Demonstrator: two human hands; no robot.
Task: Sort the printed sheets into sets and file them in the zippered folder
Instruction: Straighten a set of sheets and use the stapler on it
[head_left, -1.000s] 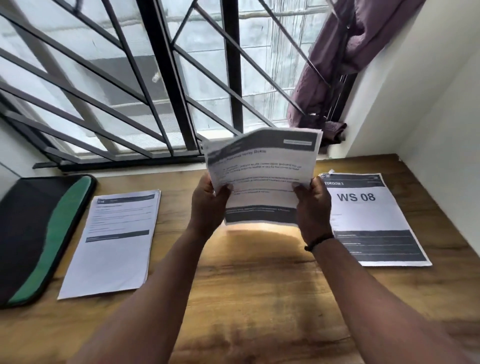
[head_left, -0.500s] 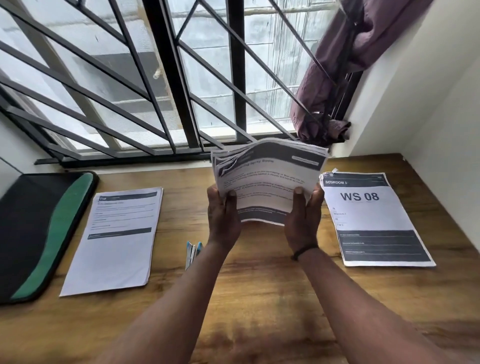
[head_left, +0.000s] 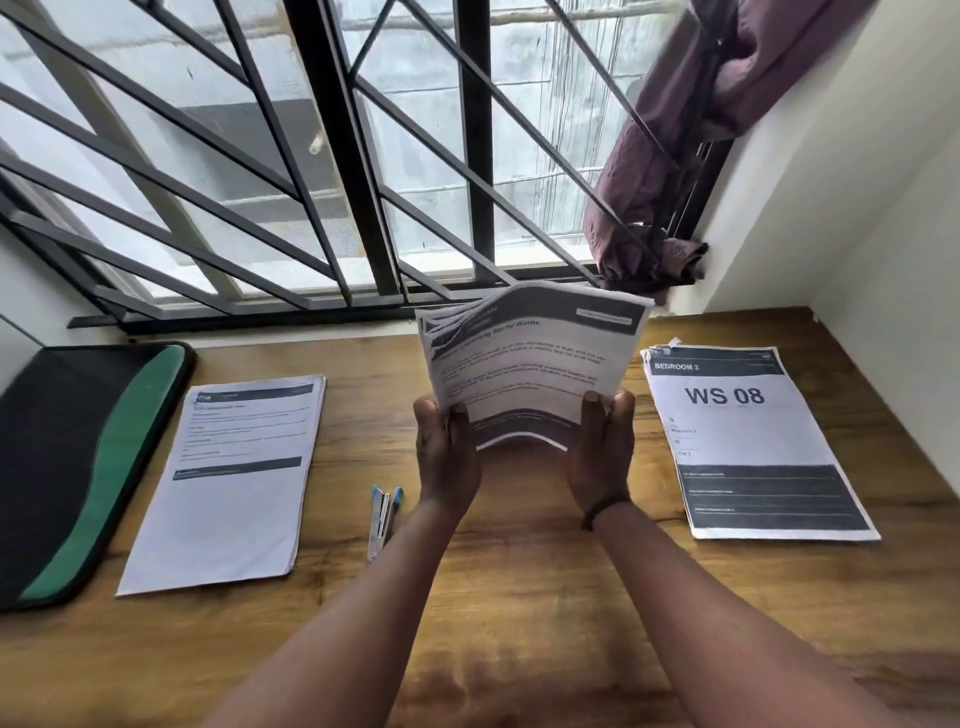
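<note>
Wooden bench (head_left: 519, 597) under barred window. Fanned stack (head_left: 524, 364) pinched by left hand (head_left: 449, 457) and right hand (head_left: 602, 452) (low grip); top sheets may be spilled.

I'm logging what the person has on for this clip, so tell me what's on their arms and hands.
Both forearms are bare, with no sleeves in view. The right hand has a thin dark band round its wrist. The left hand shows no band, watch or glove. No rings can be made out.
</note>
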